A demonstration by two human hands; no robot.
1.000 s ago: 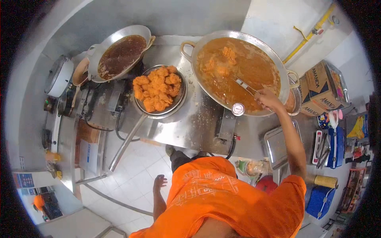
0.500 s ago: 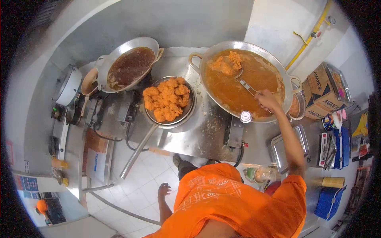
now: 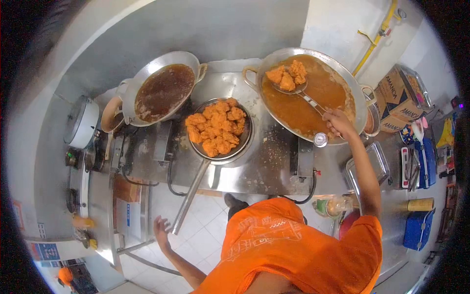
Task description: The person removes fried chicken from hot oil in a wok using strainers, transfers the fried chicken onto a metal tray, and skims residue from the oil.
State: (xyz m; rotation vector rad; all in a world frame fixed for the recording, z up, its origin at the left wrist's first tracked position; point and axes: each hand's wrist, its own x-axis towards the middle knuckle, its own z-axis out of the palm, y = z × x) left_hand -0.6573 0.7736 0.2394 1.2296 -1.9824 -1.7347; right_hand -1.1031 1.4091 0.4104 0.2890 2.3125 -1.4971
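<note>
My right hand (image 3: 339, 123) is closed around the handle of a skimmer (image 3: 310, 102) over the large right wok (image 3: 275, 125). Several pieces of fried chicken (image 3: 288, 76) rest in the skimmer's bowl, above brown oil (image 3: 320, 110). A dial thermometer (image 3: 320, 140) sits at the wok's near rim. Fingers spread and holding nothing, my left hand (image 3: 161, 232) is beside the end of a long-handled strainer (image 3: 194, 195). That strainer lies on the steel counter, heaped with fried chicken (image 3: 216, 126).
A second wok (image 3: 196, 58) of darker oil stands at the left, with a white lidded pot (image 3: 83, 125) beyond it. Cardboard boxes (image 3: 399, 95) and a metal tray (image 3: 379, 164) are on the right. Burner control boxes (image 3: 304, 159) line the counter's front.
The skimmer has come up, with the chicken now gathered in its bowl. My left hand has risen toward the strainer's handle. The whole view has shifted slightly.
</note>
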